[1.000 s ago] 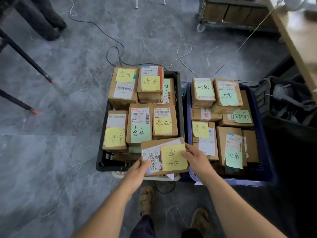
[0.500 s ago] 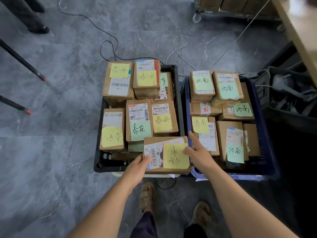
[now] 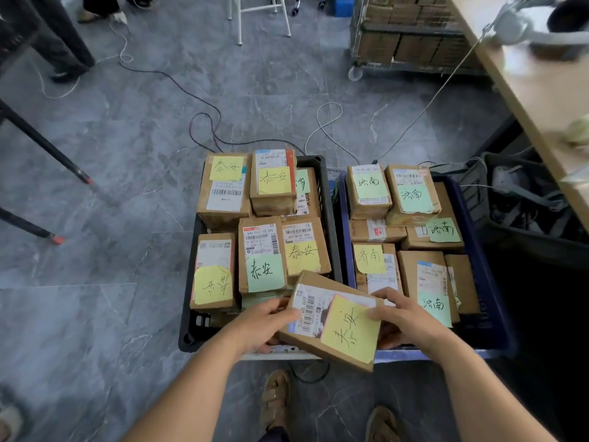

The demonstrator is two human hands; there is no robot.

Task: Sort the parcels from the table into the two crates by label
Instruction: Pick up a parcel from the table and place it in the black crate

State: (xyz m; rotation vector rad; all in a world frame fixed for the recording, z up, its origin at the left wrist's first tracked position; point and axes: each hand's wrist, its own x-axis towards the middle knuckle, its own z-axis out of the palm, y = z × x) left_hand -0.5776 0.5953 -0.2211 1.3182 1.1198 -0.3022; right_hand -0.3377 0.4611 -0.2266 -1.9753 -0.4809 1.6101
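Cardboard parcel (image 3: 331,320), flat and rectangular, carries a yellow sticky note (image 3: 350,330). Left hand (image 3: 258,323) grips its nine-o'clock edge; right hand (image 3: 404,317) clasps three o'clock.

Both hands, left hand (image 3: 264,323) and right hand (image 3: 404,323), hold a tilted parcel (image 3: 331,320) over the crates' near edges.

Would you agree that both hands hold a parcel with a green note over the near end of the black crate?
Not quite: the note is yellow, not green. The head view shows the left hand and right hand holding the parcel over the black crate's near end.
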